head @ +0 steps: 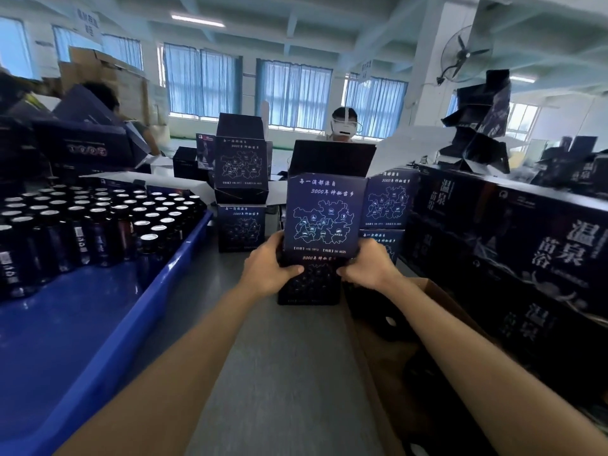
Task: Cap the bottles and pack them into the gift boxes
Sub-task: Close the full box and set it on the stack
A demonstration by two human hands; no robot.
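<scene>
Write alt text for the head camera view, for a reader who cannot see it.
A left hand and right hand grip a stack of two dark blue gift boxes on a grey table, the upper one's lid open. A blue crate of bottles stands to the left; printed cartons are stacked to the right.

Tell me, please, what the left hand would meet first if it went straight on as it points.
The open gift box it grips: the left hand points into its lower left corner, leaving no free way, though depth is unclear.
</scene>
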